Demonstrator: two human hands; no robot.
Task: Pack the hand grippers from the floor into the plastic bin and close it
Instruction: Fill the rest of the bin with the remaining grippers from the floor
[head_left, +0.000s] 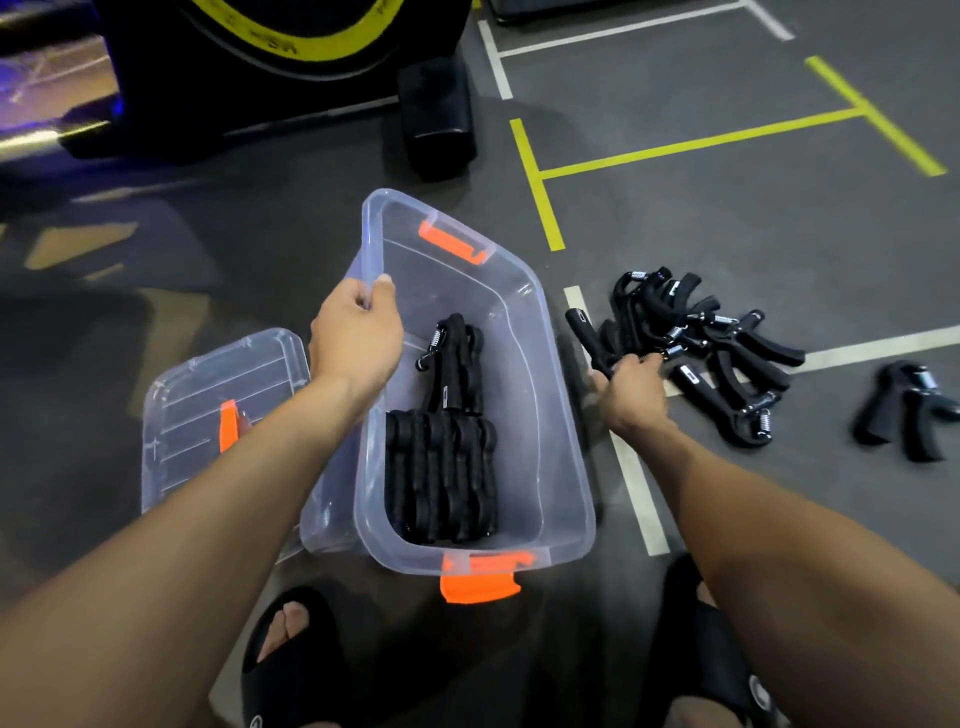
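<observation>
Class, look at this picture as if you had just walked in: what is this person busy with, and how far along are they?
A person is packing hand grippers into a clear plastic bin on the floor. The left hand holds the bin's far rim, while the right hand closes on one gripper at the edge of the pile on the floor. A row of grippers already lies in the bin. One more gripper lies apart to the right. The lid lies beside the bin, not yet on.

black sandals (291, 670) | yellow floor tape (691, 143) | white floor lines (636, 478)
</observation>
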